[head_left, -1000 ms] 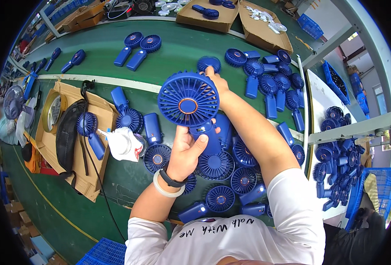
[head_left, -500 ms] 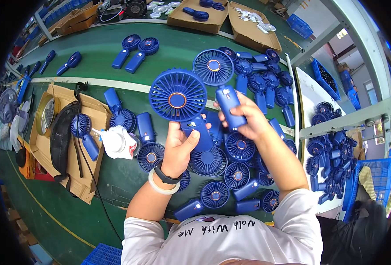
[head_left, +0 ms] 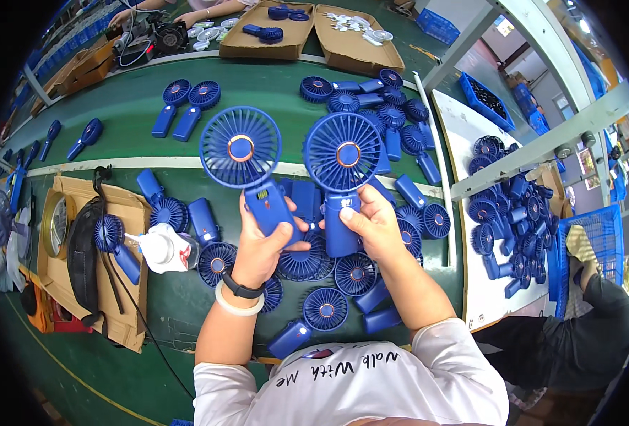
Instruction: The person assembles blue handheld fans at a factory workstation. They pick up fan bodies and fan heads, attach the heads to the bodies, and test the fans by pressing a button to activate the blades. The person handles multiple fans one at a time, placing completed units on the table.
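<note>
- Green covered the long belt (head_left: 257,85) across the upper middle of the frame, and a pale strip (head_left: 144,162) divided it from the dark green worktop (head_left: 176,298) below.
- Near the centre, the left hand (head_left: 263,248) grasped one blue handheld fan (head_left: 240,148) by its handle, the round grille upward and a small display lit.
- Just right of it, the right hand (head_left: 372,226) gripped a second blue fan (head_left: 348,153) by the handle, thumb across its front; the two grilles stood side by side, apart.
- More blue fans (head_left: 326,308) lay on the worktop beneath and around the hands, and another cluster (head_left: 392,115) rested on the belt at upper right of centre.
- At left, a cardboard tray (head_left: 134,298) bore a black pouch (head_left: 82,255) and a yellow-rimmed roll (head_left: 49,231).
- Two open cardboard boxes (head_left: 249,47) stood at the top of the frame, beside another person's arm (head_left: 215,10).
- On the right, a white table (head_left: 473,298) carried a heap of fans (head_left: 517,213) under a pale metal frame (head_left: 541,149).
- A blue crate (head_left: 604,231) and a person's dark sleeve (head_left: 591,326) filled the right edge.
- Lower left, a yellow line (head_left: 73,380) crossed the green floor (head_left: 41,312).
</note>
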Demonstrator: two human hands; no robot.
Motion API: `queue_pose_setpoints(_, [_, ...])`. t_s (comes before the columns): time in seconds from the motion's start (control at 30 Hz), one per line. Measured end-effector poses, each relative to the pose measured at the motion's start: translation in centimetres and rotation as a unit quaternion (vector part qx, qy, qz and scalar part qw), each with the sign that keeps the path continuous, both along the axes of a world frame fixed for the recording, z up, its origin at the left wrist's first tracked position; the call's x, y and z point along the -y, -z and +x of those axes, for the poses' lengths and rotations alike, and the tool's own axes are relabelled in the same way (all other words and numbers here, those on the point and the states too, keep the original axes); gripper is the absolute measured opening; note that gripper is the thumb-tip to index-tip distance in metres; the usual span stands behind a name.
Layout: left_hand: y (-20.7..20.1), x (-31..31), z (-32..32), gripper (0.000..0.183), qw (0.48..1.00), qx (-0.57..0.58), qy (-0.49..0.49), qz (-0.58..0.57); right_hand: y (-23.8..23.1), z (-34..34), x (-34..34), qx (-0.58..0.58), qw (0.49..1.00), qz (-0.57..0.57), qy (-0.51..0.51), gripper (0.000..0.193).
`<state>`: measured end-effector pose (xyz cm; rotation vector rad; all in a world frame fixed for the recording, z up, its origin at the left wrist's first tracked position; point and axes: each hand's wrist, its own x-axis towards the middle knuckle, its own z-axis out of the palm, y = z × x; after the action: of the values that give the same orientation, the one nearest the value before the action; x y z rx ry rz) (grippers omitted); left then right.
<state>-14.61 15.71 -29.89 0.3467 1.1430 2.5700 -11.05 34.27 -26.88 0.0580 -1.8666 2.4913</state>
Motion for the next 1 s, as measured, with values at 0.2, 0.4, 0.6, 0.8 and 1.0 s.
queue_pose_setpoints(0.2, [0.7,0.4,-0.5,0.054,0.999,-0.004,0.047,-0.005,0.8,-0.1,0.3,-0.029,0.998,0.037,0.042,0.041])
queue_pose_setpoints(0.4, [0.6,0.3,0.0,0.053,0.994,0.027,0.104,0.012,1.1,0.0,-0.3,0.003,0.999,0.044,0.02,0.043])
queue_pose_setpoints(0.6, [1.1,0.1,0.0,0.067,0.996,0.02,0.088,0.027,1.0,0.0,-0.1,0.016,0.999,0.021,0.026,0.045])
queue_pose_setpoints(0.8, [0.8,-0.2,-0.1,0.094,0.993,0.024,0.102,0.047,1.2,0.0,0.2,0.003,0.999,0.025,0.038,0.047])
queue_pose_setpoints(1.0, [0.4,0.2,-0.3,0.102,0.99,0.005,0.132,0.049,1.2,-0.4,0.6,-0.017,0.999,0.038,0.026,0.049])
